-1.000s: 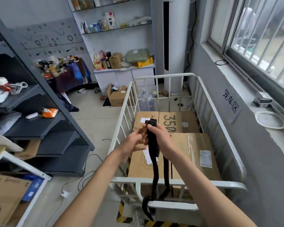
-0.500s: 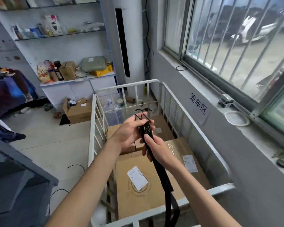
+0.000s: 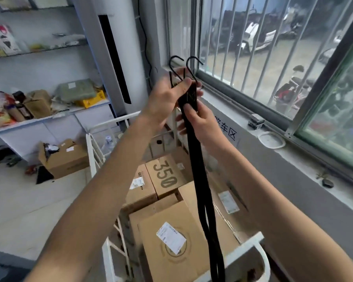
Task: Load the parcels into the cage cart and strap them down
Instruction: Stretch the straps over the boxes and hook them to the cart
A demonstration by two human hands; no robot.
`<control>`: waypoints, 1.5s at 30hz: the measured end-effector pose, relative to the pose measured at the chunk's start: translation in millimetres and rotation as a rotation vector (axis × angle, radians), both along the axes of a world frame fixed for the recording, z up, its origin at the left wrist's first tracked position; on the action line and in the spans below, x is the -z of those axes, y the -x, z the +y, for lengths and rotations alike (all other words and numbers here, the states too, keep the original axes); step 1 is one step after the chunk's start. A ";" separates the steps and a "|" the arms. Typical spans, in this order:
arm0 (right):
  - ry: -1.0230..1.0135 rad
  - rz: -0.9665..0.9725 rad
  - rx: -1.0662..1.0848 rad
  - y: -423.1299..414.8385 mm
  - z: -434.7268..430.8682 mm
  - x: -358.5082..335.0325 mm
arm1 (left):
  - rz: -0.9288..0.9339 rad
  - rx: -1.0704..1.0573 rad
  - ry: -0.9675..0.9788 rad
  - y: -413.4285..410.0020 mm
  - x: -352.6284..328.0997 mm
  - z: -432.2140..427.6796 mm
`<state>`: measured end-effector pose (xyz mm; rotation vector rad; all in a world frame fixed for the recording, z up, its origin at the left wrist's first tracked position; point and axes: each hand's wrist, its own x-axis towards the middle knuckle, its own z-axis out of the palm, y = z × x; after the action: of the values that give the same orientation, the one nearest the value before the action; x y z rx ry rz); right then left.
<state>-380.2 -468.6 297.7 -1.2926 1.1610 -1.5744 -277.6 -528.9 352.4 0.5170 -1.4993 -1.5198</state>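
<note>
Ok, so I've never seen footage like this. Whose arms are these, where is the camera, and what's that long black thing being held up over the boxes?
There is no machine here. A person is working bare-handed, and the single camera sits on their head, looking forward and down, so the arms reach in from the bottom of the picture. The left hand grips the top of a black strap, just under its two metal hooks. The right hand grips the strap a little lower, and the rest hangs down doubled. Below stands a white cage cart holding cardboard parcels, among them a box printed 350. The strap is not yet hooked onto the cart.
</note>
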 end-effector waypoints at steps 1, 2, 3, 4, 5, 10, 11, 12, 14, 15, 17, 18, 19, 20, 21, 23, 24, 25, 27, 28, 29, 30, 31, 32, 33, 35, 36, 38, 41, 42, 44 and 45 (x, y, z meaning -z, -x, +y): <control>0.041 0.001 -0.001 -2.2 -8.7 -19.8 | 0.015 0.007 0.037 -1.8 -19.1 -8.1; 0.075 0.003 0.000 -4.9 -16.4 -37.9 | 0.033 0.016 0.067 -4.2 -36.5 -14.8; 0.099 0.007 0.001 -7.3 -23.3 -53.6 | 0.047 0.022 0.093 -7.8 -51.8 -20.8; 0.112 0.011 -0.002 -9.7 -28.9 -66.3 | 0.055 0.022 0.114 -11.8 -64.2 -25.6; 0.117 0.016 -0.009 -11.8 -33.0 -76.0 | 0.057 0.020 0.127 -15.9 -73.5 -30.0; 0.081 0.006 -0.049 -21.8 -33.3 -68.2 | 0.000 0.028 0.061 -27.3 -59.4 -40.5; 0.059 0.001 -0.045 -23.7 -31.2 -56.2 | -0.015 0.031 0.022 -27.2 -46.0 -40.4; 0.030 -0.014 -0.036 -25.2 -27.9 -41.8 | -0.035 0.030 -0.014 -26.5 -30.5 -39.9; -0.022 -0.078 -0.015 -27.6 -19.7 -8.2 | -0.066 0.026 -0.070 -23.2 4.2 -35.9; -0.044 -0.107 -0.002 -28.2 -15.1 9.6 | -0.082 0.025 -0.091 -20.6 22.3 -32.9; -0.101 -0.142 0.034 -27.7 -5.0 44.8 | -0.123 0.013 -0.132 -14.4 58.4 -25.7; -0.136 -0.156 0.059 -26.3 0.0 62.1 | -0.145 0.008 -0.161 -10.8 76.0 -22.4; -0.174 -0.161 0.088 -24.3 4.3 78.9 | -0.169 0.003 -0.190 -6.8 93.0 -19.5; -0.215 -0.157 0.114 -21.9 8.4 95.0 | -0.206 -0.003 -0.209 -2.4 109.5 -17.1; -0.253 -0.157 0.137 -19.6 11.7 111.2 | -0.258 -0.008 -0.212 2.3 125.6 -15.2; -0.292 -0.201 0.182 -15.5 17.0 141.9 | -0.356 -0.013 -0.187 12.4 157.1 -12.0; -0.303 -0.231 0.219 -12.9 19.2 156.8 | -0.390 -0.010 -0.181 17.9 172.3 -10.1; -0.320 -0.256 0.268 -9.7 21.2 170.6 | -0.418 -0.004 -0.188 24.0 186.9 -7.8; -0.385 -0.295 0.370 -0.9 26.2 199.3 | -0.480 -0.002 -0.228 36.8 218.7 -1.6; -0.421 -0.323 0.411 3.9 29.1 214.1 | -0.510 -0.003 -0.252 42.8 234.8 2.5; -0.453 -0.351 0.448 8.6 31.9 228.3 | -0.533 0.003 -0.276 49.3 250.3 7.7; -0.482 -0.375 0.483 13.3 34.3 241.5 | -0.555 0.018 -0.292 56.5 265.3 12.9; -0.511 -0.401 0.515 17.9 36.2 253.5 | -0.586 0.036 -0.295 64.2 278.9 18.4; -0.536 -0.436 0.541 22.4 37.9 263.4 | -0.624 0.053 -0.287 71.7 291.0 23.5; -0.553 -0.479 0.563 27.1 38.7 273.1 | -0.657 0.072 -0.280 79.2 301.4 28.2; -0.591 -0.564 0.610 37.1 38.5 293.1 | -0.691 0.122 -0.310 91.6 321.7 34.1; -0.614 -0.597 0.636 42.6 37.7 303.0 | -0.696 0.142 -0.341 97.4 332.5 35.2; -0.651 -0.649 0.691 52.2 34.6 325.4 | -0.705 0.164 -0.400 109.7 356.3 33.4; -0.727 -0.700 0.806 61.2 31.5 366.8 | -0.749 0.162 -0.466 129.9 398.8 29.3; -0.754 -0.742 0.844 63.7 31.5 380.6 | -0.764 0.166 -0.478 136.2 413.7 28.5; -0.779 -0.875 0.916 70.3 31.8 410.8 | -0.788 0.188 -0.500 148.2 444.2 28.2; -0.780 -0.943 0.958 74.3 32.9 424.3 | -0.798 0.210 -0.516 153.6 457.7 29.2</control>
<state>-454.4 -435.7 -126.6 0.5988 1.5249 -1.6949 -431.1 -499.8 -105.3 1.4362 -1.7609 -2.0068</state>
